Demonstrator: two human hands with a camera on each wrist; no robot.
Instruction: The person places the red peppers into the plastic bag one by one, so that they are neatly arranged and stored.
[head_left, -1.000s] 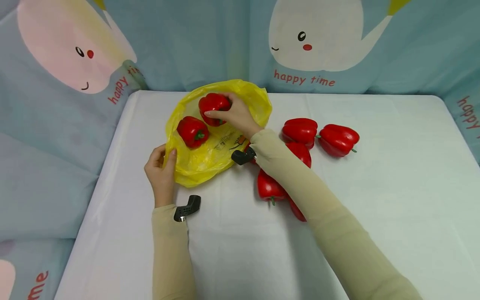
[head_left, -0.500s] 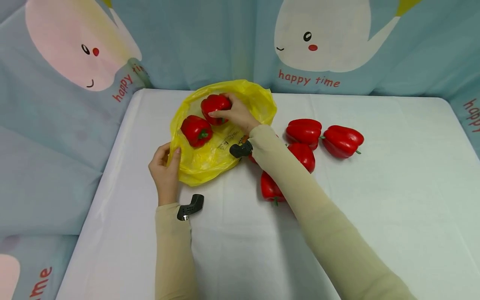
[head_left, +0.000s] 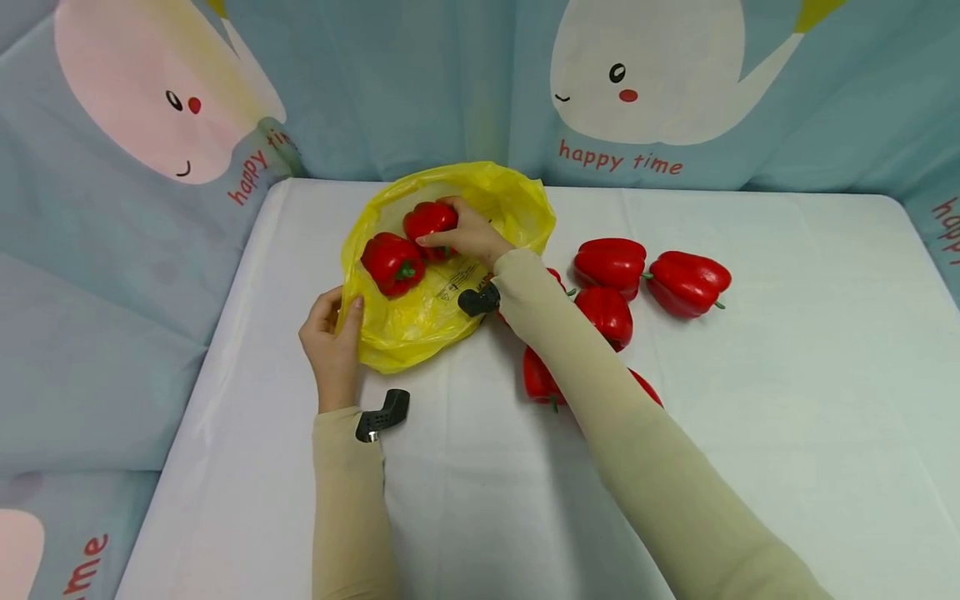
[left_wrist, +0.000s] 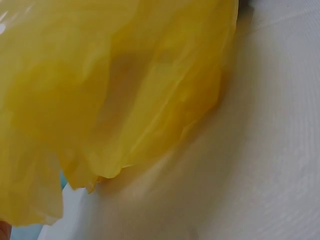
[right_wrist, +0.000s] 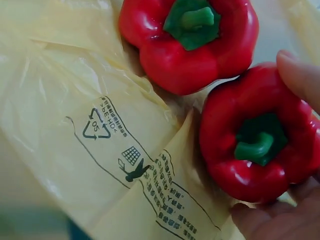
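A yellow plastic bag (head_left: 405,333) lies spread wide at its mouth on the table. My left hand (head_left: 332,342) pinches its left rim between thumb and fingers; in the left wrist view the bag's side (left_wrist: 165,100) fills much of the picture. Inside the bag, my right hand (head_left: 472,232) grips a red bell pepper (head_left: 430,221), thumb on one side and fingers on the other. A second red bell pepper (head_left: 392,265) sits in the bag right beside it. The right wrist view shows the gripped bell pepper (right_wrist: 255,135) with its green stem toward the camera.
Several more red bell peppers lie right of the bag, among them one at the far right (head_left: 687,283) and one behind it to the left (head_left: 610,265). My right sleeve (head_left: 600,400) partly covers others. A patterned blue curtain (head_left: 420,92) hangs behind the white table (head_left: 795,375).
My right hand has lowered the gripped bell pepper a little toward the near side of the bag, close against the other one. The left hand keeps its hold on the rim.
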